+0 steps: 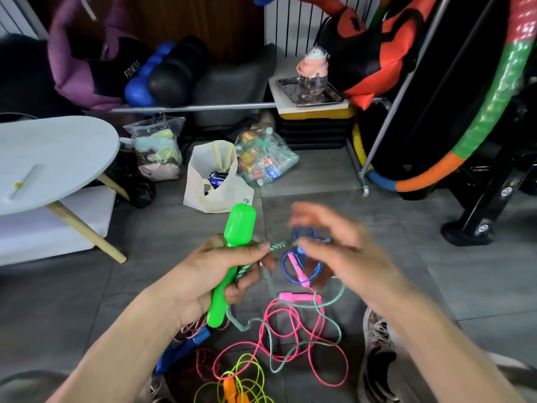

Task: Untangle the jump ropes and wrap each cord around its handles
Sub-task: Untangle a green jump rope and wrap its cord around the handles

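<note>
My left hand (220, 271) grips a bright green jump-rope handle (232, 257), held upright with its thick end up. A green-and-white braided cord (277, 245) runs from that hand to my right hand (334, 245), which is blurred and pinches the cord near its fingertips. The rest of this cord (325, 321) trails down to the floor. Below lie a pink rope (290, 330) with a pink handle (299, 296), a blue rope (290, 263), a yellow-green rope (247, 376) with an orange handle (229, 385), and a red-white braided rope (191, 330).
A pale round table (52, 158) stands at the left. A white tote bag (215, 184) and plastic bags (264, 158) sit on the grey tile floor ahead. A metal rack leg (363, 181) and a colourful hoop (465, 146) are to the right. My shoe (377, 344) is beside the ropes.
</note>
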Action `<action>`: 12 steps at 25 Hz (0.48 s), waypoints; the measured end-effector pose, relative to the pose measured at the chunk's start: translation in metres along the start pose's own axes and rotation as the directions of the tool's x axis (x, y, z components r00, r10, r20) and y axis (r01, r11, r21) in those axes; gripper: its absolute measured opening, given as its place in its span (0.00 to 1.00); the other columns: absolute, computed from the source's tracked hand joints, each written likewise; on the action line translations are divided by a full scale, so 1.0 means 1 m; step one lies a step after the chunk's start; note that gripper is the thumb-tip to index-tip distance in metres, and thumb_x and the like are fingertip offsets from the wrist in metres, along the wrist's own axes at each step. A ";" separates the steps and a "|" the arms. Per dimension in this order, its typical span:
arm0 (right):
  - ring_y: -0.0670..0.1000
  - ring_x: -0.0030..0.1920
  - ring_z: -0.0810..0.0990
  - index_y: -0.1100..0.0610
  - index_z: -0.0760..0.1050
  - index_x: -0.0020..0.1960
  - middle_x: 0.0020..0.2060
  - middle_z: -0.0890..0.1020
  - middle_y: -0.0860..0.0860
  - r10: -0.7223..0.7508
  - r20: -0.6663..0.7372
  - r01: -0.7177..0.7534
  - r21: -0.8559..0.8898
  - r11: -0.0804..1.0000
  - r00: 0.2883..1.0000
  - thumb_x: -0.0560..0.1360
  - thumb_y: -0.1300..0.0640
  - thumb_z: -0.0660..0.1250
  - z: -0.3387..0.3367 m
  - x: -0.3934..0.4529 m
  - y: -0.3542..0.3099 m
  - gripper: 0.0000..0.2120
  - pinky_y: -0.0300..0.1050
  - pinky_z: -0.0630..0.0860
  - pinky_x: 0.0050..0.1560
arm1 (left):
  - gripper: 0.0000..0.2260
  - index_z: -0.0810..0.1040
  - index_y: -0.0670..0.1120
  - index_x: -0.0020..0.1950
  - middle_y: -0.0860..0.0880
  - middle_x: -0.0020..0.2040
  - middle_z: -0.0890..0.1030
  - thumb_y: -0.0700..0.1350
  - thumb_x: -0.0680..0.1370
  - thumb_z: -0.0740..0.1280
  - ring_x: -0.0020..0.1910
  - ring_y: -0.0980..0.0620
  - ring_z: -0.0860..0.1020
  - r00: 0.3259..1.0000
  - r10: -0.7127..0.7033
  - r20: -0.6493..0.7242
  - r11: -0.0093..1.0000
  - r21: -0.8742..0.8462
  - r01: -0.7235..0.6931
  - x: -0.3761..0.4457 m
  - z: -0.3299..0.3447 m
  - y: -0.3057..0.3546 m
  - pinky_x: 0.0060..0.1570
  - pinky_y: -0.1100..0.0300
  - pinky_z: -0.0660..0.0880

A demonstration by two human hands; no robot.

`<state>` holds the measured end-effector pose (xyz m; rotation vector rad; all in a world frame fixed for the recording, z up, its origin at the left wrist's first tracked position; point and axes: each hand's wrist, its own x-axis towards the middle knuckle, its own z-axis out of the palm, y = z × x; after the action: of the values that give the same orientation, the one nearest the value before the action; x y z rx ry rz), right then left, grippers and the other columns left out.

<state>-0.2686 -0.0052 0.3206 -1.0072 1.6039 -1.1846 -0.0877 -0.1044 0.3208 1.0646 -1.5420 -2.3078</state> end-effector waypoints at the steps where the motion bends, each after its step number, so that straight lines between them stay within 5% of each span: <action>1: 0.57 0.35 0.81 0.51 0.78 0.61 0.48 0.83 0.48 0.040 0.162 -0.058 0.105 0.993 0.986 0.78 0.63 0.67 0.014 -0.006 -0.003 0.14 0.49 0.81 0.32 | 0.12 0.80 0.40 0.37 0.47 0.22 0.68 0.49 0.71 0.69 0.17 0.56 0.61 1.000 0.013 0.009 1.000 0.015 -0.014 0.000 0.002 -0.001 0.20 0.67 0.55; 3: 0.56 0.35 0.81 0.57 0.80 0.53 0.42 0.84 0.57 0.045 0.183 -0.052 0.031 0.998 0.982 0.78 0.63 0.67 0.018 -0.008 0.001 0.06 0.47 0.80 0.35 | 0.11 0.81 0.41 0.36 0.47 0.22 0.70 0.48 0.72 0.68 0.17 0.55 0.62 0.999 0.032 0.024 0.998 0.050 -0.033 0.000 0.004 -0.002 0.20 0.66 0.57; 5: 0.50 0.35 0.83 0.51 0.81 0.46 0.36 0.84 0.50 -0.080 -0.095 0.050 -0.286 0.957 0.992 0.77 0.60 0.68 -0.006 0.000 0.004 0.06 0.43 0.79 0.39 | 0.11 0.82 0.40 0.38 0.45 0.23 0.68 0.48 0.72 0.71 0.18 0.54 0.61 0.998 0.042 0.036 0.996 0.079 -0.045 -0.001 0.002 -0.002 0.19 0.66 0.58; 8: 0.48 0.37 0.83 0.45 0.79 0.45 0.34 0.82 0.42 -0.303 -0.515 -0.059 -0.573 0.818 0.802 0.77 0.57 0.67 -0.056 0.011 0.001 0.07 0.46 0.78 0.43 | 0.14 0.80 0.38 0.40 0.44 0.22 0.66 0.49 0.72 0.72 0.17 0.52 0.60 0.997 0.049 0.058 0.994 0.098 -0.054 -0.002 -0.002 -0.001 0.20 0.64 0.58; 10: 0.50 0.40 0.83 0.44 0.79 0.50 0.45 0.83 0.42 -0.286 -0.554 -0.096 -0.560 0.823 0.782 0.76 0.57 0.67 -0.057 0.008 -0.001 0.09 0.48 0.78 0.46 | 0.15 0.79 0.36 0.40 0.45 0.21 0.66 0.49 0.72 0.72 0.17 0.52 0.60 0.997 0.052 0.055 0.995 0.081 -0.056 -0.004 -0.003 0.000 0.20 0.65 0.57; 12: 0.50 0.43 0.85 0.41 0.78 0.58 0.55 0.82 0.38 -0.092 -0.313 0.039 -0.174 0.984 0.945 0.75 0.63 0.68 -0.029 0.002 -0.003 0.20 0.50 0.81 0.41 | 0.15 0.78 0.34 0.42 0.46 0.21 0.66 0.48 0.74 0.72 0.16 0.53 0.60 0.997 0.055 0.057 0.996 0.073 -0.059 -0.005 0.002 0.000 0.19 0.66 0.57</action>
<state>-0.2968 -0.0005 0.3276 -1.0176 1.9635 -1.3295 -0.0853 -0.1007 0.3235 0.9680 -1.6686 -2.2760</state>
